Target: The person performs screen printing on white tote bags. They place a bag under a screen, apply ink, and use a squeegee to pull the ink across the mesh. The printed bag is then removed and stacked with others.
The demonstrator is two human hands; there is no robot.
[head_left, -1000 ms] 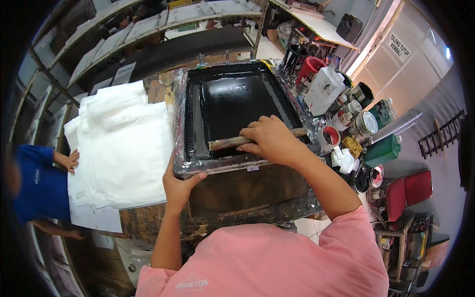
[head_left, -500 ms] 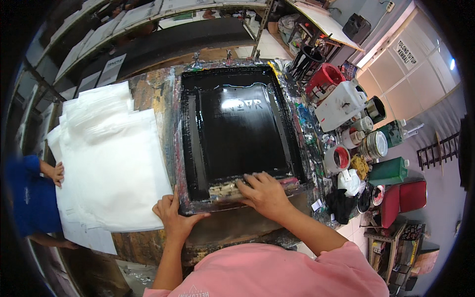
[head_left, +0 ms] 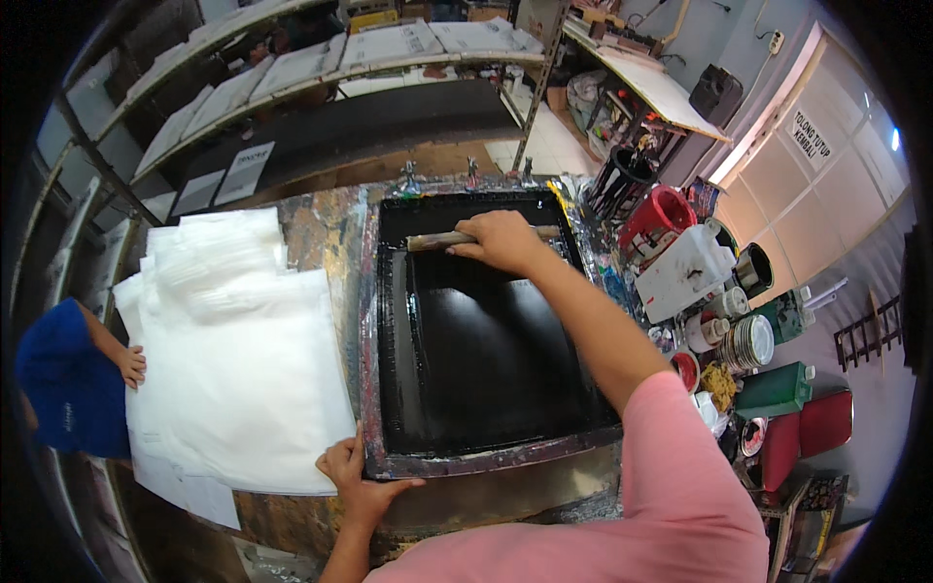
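Observation:
A squeegee with a wooden handle (head_left: 431,240) lies across the far part of a screen printing frame (head_left: 505,459). My right hand (head_left: 498,240) is closed around its handle, with the arm stretched over the screen. Glossy black ink (head_left: 486,379) coats the mesh. At the frame's near left corner rests my left hand (head_left: 358,486), its thumb stretched along the near edge and its index finger along the left side. The other fingers are partly curled. Beside it lies a stack of thin white sheets or bags (head_left: 243,389).
Another person's hand (head_left: 130,366) touches the stack's left edge. Clamps (head_left: 472,173) stand along the frame's far side. To the right crowd a red bucket (head_left: 656,219), a white jerrycan (head_left: 685,272) and green bottles (head_left: 775,389). Drying racks (head_left: 389,44) stand behind.
My right hand has pushed the squeegee from the near edge to the far part of the screen. Ink now covers the pale printed lettering. My left hand stays at the corner; the view has shifted.

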